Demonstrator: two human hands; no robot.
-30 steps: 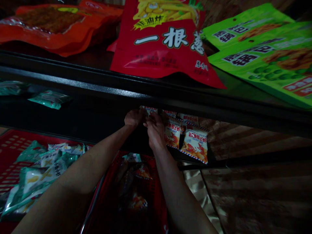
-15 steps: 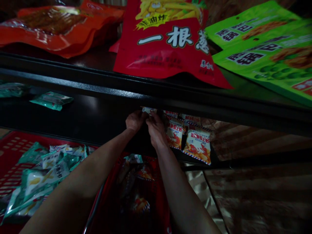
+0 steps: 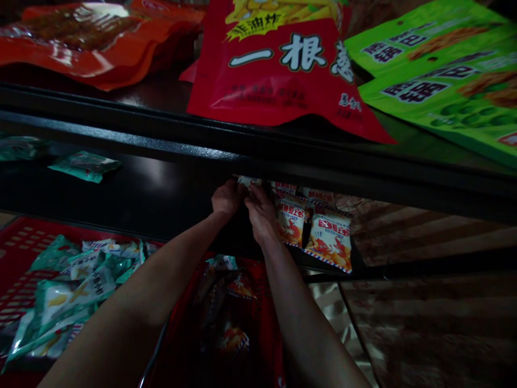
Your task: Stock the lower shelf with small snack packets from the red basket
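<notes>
Both my hands reach onto the dark lower shelf (image 3: 161,202), beneath the upper shelf's edge. My left hand (image 3: 226,198) is closed on the left side of a small snack bag (image 3: 249,181). The fingers of my right hand (image 3: 260,211) close on the same bag from the right, and most of it is hidden behind them. Just right of that hand, white-and-orange snack bags stand in rows, with one bag (image 3: 291,218) in front and another front bag (image 3: 330,237) farther right, leaning back. More of the same bags show behind these two.
On the upper shelf lie a big red snack bag (image 3: 278,89), an orange packet (image 3: 81,48) and green packets (image 3: 440,86). Teal packets (image 3: 86,166) lie on the lower shelf's left. Below are a red basket (image 3: 20,242) of teal-white bags and another red basket (image 3: 272,323) under my arms.
Both hands have shifted slightly right, still on the small bag. The upper-shelf packets also appear slightly displaced as the view moves a little.
</notes>
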